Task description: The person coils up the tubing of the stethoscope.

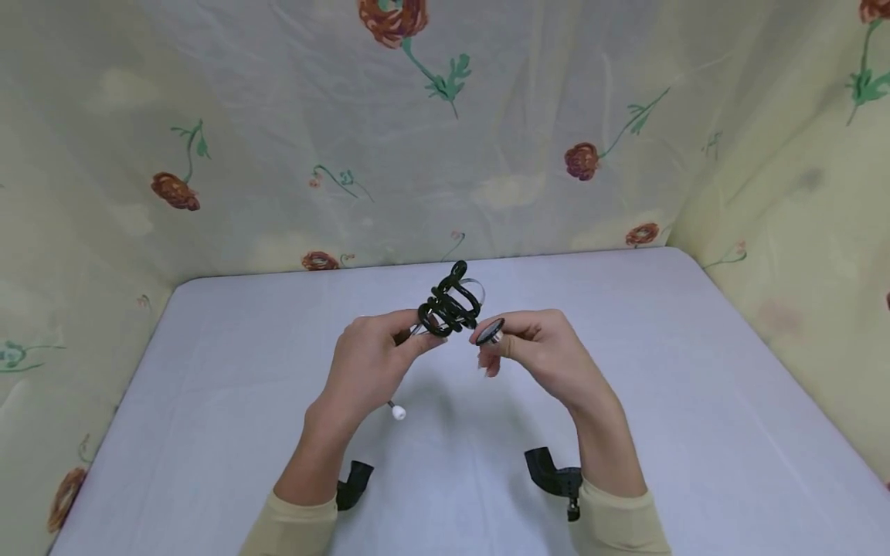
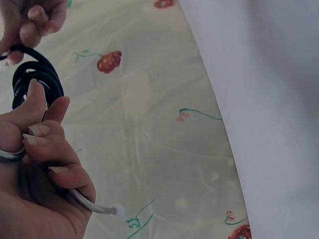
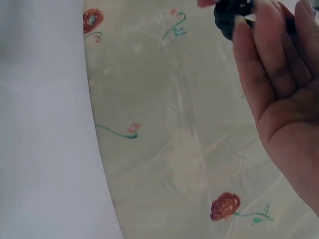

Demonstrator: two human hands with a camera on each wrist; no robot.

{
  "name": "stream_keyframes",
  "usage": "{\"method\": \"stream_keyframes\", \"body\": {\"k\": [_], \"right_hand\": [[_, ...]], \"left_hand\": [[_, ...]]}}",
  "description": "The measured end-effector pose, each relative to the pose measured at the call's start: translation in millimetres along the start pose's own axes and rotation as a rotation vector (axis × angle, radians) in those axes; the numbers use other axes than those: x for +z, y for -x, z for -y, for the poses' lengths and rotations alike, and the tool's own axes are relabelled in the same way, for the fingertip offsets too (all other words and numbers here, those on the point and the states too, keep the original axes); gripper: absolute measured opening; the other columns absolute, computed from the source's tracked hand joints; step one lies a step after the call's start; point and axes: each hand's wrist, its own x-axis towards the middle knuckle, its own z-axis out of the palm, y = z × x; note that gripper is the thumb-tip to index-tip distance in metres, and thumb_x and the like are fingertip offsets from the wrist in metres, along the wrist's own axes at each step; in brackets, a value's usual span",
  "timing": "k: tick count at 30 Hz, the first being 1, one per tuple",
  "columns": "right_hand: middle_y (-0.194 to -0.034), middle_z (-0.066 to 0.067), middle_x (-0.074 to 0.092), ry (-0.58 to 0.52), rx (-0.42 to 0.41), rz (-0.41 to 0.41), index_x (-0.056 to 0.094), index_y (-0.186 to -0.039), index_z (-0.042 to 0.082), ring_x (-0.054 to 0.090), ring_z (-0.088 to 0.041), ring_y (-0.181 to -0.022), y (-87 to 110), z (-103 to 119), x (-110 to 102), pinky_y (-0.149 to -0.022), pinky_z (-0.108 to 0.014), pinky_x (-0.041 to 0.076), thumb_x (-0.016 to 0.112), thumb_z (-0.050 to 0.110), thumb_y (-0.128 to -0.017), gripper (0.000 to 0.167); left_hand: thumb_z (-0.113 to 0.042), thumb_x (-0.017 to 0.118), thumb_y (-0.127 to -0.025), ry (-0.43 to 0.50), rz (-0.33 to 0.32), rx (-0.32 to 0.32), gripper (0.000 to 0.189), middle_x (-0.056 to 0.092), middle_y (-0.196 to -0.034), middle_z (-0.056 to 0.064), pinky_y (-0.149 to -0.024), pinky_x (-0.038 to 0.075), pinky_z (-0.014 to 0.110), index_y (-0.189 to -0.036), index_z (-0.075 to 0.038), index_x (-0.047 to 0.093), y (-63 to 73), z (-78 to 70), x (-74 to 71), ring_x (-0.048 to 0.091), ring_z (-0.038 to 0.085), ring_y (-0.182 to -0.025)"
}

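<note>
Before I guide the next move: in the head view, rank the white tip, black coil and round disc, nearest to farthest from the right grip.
From the right grip:
1. Round disc: pinched in it.
2. Black coil: left of the disc.
3. White tip: farther left and lower.

White table [image 1: 702,409]. Pale cloth [image 1: 514,139] with red flowers [image 1: 581,161] hangs behind table and on its left and right. Light is soft.
</note>
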Motion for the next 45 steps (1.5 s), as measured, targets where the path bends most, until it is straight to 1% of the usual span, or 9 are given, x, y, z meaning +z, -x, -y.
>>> {"method": "stream_keyframes", "body": {"k": [3,5,9,14,19,23,28,32,45], "right_hand": [[-0.087,-0.009,0.071,0.059,-0.072,-0.064,0.072,-0.078,0.006,0.065,-0.021,-0.073,-2.8,0,7,-0.071,-0.033,0.055,0.057,-0.006,-0.09,0.023],[-0.091,-0.007,0.07,0.086,-0.135,-0.094,0.072,-0.075,0.006,0.063,-0.018,-0.078,-4.6,1,11,-0.072,-0.03,0.055,0.059,-0.008,-0.09,0.024],[-0.093,-0.004,0.061,0.141,-0.256,-0.177,0.074,-0.082,0.004,0.061,-0.014,-0.088,-6.4,3,19,-0.082,-0.026,0.057,0.062,-0.009,-0.09,0.02],[-0.102,-0.006,0.058,0.261,-0.41,-0.327,0.072,-0.082,0.0,0.063,-0.013,-0.095,-9.1,7,31,-0.079,-0.019,0.053,0.067,-0.008,-0.088,0.012],[-0.115,-0.01,0.063,0.33,-0.531,-0.394,0.073,-0.086,0.001,0.061,-0.017,-0.094,-10.9,9,44,-0.073,-0.016,0.047,0.069,-0.008,-0.086,0.01],[-0.117,-0.008,0.064,0.335,-0.518,-0.419,0.074,-0.087,0.001,0.061,-0.015,-0.09,-10.6,7,45,-0.072,-0.016,0.048,0.07,-0.005,-0.087,0.008],[-0.098,-0.004,0.069,0.272,-0.436,-0.399,0.074,-0.09,0.004,0.063,-0.013,-0.086,-8.9,6,41,-0.076,-0.021,0.054,0.066,-0.003,-0.091,0.01],[-0.089,-0.002,0.067,0.272,-0.381,-0.409,0.073,-0.089,0.005,0.057,-0.012,-0.077,-10.1,7,41,-0.07,-0.023,0.049,0.062,0.0,-0.094,0.013],[-0.086,-0.004,0.065,0.235,-0.266,-0.34,0.07,-0.084,0.004,0.063,-0.016,-0.078,-11.4,18,42,-0.071,-0.026,0.052,0.058,0.003,-0.097,0.018]], "left_hand": [[-0.045,0.071,-0.089,-0.035,-0.034,0.011,0.017,0.039,-0.051,-0.009,-0.05,0.027,0.027,-0.096,-0.029,0.072,0.2,-0.9,3.4,0.036,0.007,-0.048],[-0.046,0.071,-0.088,-0.047,-0.059,0.017,0.018,0.038,-0.051,-0.009,-0.05,0.027,0.027,-0.092,-0.028,0.072,0.3,-0.9,4.8,0.036,0.007,-0.048],[-0.045,0.071,-0.089,-0.041,-0.102,0.015,0.018,0.04,-0.051,-0.009,-0.049,0.027,0.027,-0.09,-0.028,0.071,0.0,-1.4,7.2,0.037,0.008,-0.048],[-0.043,0.07,-0.09,0.029,-0.14,-0.018,0.016,0.053,-0.056,-0.008,-0.05,0.034,0.029,-0.093,-0.027,0.073,-0.8,-4.0,8.9,0.044,0.012,-0.051],[-0.042,0.07,-0.091,0.046,-0.146,-0.049,0.015,0.052,-0.055,-0.006,-0.05,0.033,0.03,-0.095,-0.028,0.074,-2.1,-5.1,9.3,0.045,0.013,-0.052],[-0.041,0.071,-0.09,0.018,-0.155,-0.042,0.015,0.054,-0.055,-0.007,-0.05,0.034,0.03,-0.094,-0.028,0.074,-3.4,-4.2,10.3,0.045,0.012,-0.05],[-0.041,0.073,-0.089,-0.052,-0.165,-0.003,0.018,0.051,-0.052,-0.009,-0.049,0.031,0.029,-0.097,-0.026,0.076,-3.4,-2.3,13.0,0.041,0.01,-0.047],[-0.044,0.072,-0.088,-0.086,-0.162,0.02,0.021,0.042,-0.047,-0.008,-0.047,0.028,0.028,-0.099,-0.027,0.076,-2.9,-1.6,15.7,0.036,0.008,-0.044],[-0.043,0.075,-0.086,-0.15,-0.199,0.027,0.019,0.044,-0.048,-0.008,-0.046,0.028,0.028,-0.096,-0.027,0.076,-2.6,-2.8,12.2,0.037,0.009,-0.045]]}}
